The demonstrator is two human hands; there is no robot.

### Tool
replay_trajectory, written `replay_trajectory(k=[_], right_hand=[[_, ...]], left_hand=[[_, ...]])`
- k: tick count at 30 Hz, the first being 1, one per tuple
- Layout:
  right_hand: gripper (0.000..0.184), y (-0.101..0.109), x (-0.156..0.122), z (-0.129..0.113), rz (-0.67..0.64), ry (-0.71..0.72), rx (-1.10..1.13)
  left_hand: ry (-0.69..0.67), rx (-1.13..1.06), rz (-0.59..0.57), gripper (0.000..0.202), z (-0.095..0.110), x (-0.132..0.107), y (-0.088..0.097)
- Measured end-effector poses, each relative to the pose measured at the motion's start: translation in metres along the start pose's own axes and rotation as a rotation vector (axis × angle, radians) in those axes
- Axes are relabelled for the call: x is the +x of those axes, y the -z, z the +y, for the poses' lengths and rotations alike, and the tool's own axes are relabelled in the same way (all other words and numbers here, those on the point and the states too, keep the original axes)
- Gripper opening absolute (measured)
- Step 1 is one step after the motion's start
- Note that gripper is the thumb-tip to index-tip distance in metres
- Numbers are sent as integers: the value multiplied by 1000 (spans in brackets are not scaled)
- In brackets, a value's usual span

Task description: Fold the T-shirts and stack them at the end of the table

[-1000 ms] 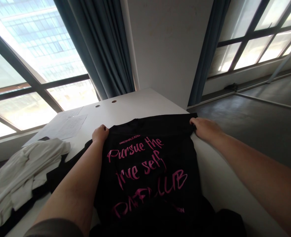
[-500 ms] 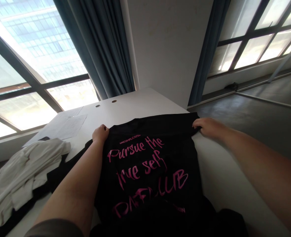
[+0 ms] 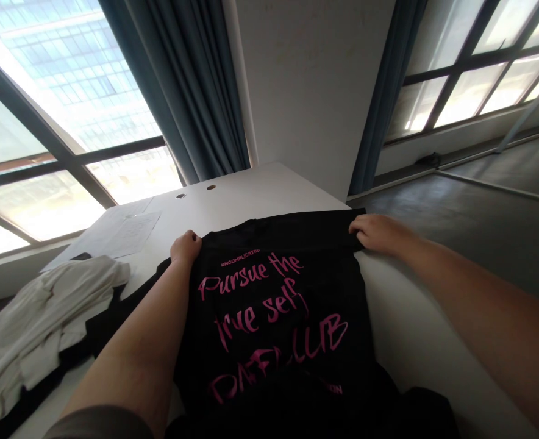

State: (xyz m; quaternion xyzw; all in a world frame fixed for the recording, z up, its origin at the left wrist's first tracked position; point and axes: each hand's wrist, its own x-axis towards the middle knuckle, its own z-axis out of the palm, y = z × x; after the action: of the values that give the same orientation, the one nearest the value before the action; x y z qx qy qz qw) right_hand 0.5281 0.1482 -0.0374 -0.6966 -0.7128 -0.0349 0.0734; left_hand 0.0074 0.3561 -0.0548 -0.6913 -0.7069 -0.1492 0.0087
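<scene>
A black T-shirt [image 3: 328, 280] with pink lettering lies spread over the white table, its collar side away from me. My left hand [image 3: 186, 247] is closed on the shirt's upper left edge, near the shoulder. At the far right, my right hand [image 3: 371, 233] pinches the end of the sleeve, fingers together on the cloth. The shirt's lower part runs toward me and is lost in dark folds at the bottom of the view. My left forearm covers part of the left sleeve.
A crumpled off-white garment [image 3: 54, 329] lies on the left, with black cloth under it. Behind it are sheets of paper [image 3: 130, 235] on the white table [image 3: 269, 192], which has two round holes. A pillar [image 3: 310, 91] stands behind the table; a grey floor is at right.
My right hand has shifted slightly left, bringing the sleeve end in with it. My left hand has stayed almost still on the shoulder.
</scene>
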Motion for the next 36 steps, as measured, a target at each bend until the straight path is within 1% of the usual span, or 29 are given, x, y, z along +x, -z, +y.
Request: replay_trajectory(k=[2, 5, 7, 9, 13, 15, 20, 24, 30, 33, 36], right_hand=[[28, -1, -1, -16, -19, -14, -8], [23, -6, -2, -25, -132, -104, -17], [21, -7, -3, -24, -174, -153, -27], [21, -8, -2, -22, -181, -199, -38], [26, -8, 0, -18, -186, -315, -60], [29, -8, 2, -15, -191, -329, -65], [35, -10, 5, -6, -252, -331, -65], [37, -13, 5, -6, -220, -362, -94], [41, -17, 1, -10, -162, -446, -109], [42, -17, -1, -13, -124, -456, -87], [40, -14, -2, -16, -124, -458, -77]], left_hand=[[0, 2, 1, 25, 0, 1, 0], [1, 4, 1, 25, -1, 2, -1], [0, 4, 1, 25, -1, 3, -2], [1, 5, 0, 25, -2, 3, -3], [2, 4, 3, 23, -2, 3, -3], [0, 2, 3, 23, -2, 3, -3], [4, -4, -1, 23, -2, 3, -3], [7, -6, 0, 23, -2, 3, -3], [5, -5, -2, 24, -2, 2, -2], [5, -4, 0, 25, -1, 2, -1], [3, -3, -1, 24, 0, 1, 0]])
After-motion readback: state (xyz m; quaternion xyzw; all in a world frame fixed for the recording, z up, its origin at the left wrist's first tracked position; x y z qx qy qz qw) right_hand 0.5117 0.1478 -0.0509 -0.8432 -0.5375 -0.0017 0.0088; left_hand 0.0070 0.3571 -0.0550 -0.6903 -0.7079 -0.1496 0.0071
